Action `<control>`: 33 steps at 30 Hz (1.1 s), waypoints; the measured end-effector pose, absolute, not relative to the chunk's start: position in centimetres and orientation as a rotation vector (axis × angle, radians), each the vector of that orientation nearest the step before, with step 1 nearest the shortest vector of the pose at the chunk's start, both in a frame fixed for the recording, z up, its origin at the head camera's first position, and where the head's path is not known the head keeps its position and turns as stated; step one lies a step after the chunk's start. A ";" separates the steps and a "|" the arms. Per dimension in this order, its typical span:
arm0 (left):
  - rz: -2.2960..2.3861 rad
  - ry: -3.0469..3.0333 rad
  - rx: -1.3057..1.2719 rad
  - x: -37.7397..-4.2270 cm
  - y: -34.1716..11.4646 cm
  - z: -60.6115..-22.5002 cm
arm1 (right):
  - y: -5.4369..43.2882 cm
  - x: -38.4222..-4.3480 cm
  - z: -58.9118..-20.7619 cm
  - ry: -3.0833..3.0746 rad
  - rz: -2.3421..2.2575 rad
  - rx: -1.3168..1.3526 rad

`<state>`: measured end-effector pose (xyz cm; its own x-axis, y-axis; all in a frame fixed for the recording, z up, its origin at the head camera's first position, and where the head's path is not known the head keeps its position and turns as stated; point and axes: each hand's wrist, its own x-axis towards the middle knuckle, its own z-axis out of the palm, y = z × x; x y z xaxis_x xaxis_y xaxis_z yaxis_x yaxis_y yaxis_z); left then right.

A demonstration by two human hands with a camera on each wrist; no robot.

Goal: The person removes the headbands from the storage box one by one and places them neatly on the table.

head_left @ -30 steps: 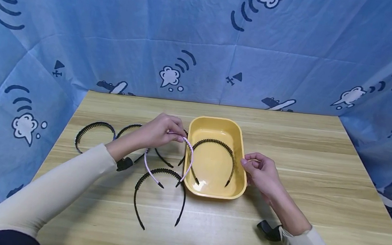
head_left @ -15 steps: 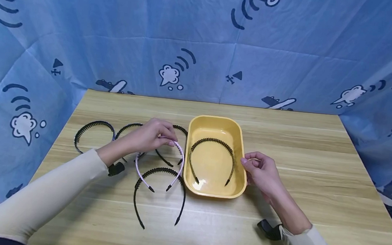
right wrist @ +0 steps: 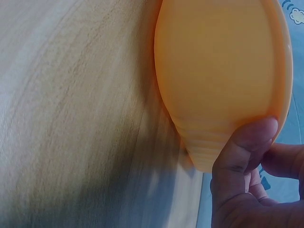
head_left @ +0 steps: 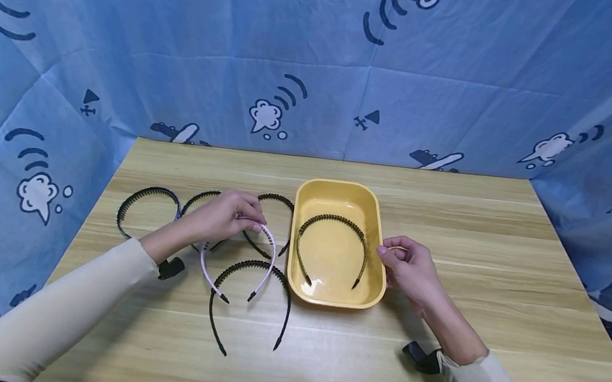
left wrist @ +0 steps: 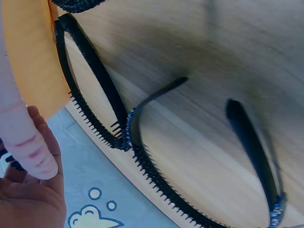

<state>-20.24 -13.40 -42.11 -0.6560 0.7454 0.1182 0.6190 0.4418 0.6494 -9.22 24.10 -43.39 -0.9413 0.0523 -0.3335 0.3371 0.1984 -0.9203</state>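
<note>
A lilac toothed headband [head_left: 274, 252] with black tips hangs from my left hand [head_left: 230, 216], which pinches the top of its arch. Its lower ends overlap, in the head view, a black headband [head_left: 253, 264] lying on the table. My right hand [head_left: 411, 270] grips the right side of a yellow tray [head_left: 333, 260]; in the right wrist view the thumb lies against the tray's wall [right wrist: 218, 71]. A dark headband [head_left: 333, 217] lies inside the tray. Left of it are further dark headbands, one partly hidden by my left hand.
A dark headband [head_left: 155, 190] lies at the far left, with another dark headband [head_left: 202, 194] adjoining it and a black headband [head_left: 278, 198] near the tray's left side. The wooden table [head_left: 472, 230] meets a blue printed curtain [head_left: 318, 46] at the back.
My left hand has moved left and slightly toward the front with the lilac headband, away from the tray's left rim. The right hand and tray have stayed in place.
</note>
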 end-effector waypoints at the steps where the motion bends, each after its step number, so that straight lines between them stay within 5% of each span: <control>1: 1.007 2.507 1.191 -20.2 -13.6 -42.2 | 24.1 -9.2 -43.4 2.242 -1.820 0.373; 33: 0.997 2.555 1.154 -18.7 -18.1 -43.9 | 23.9 -9.3 -43.4 2.245 -1.816 0.371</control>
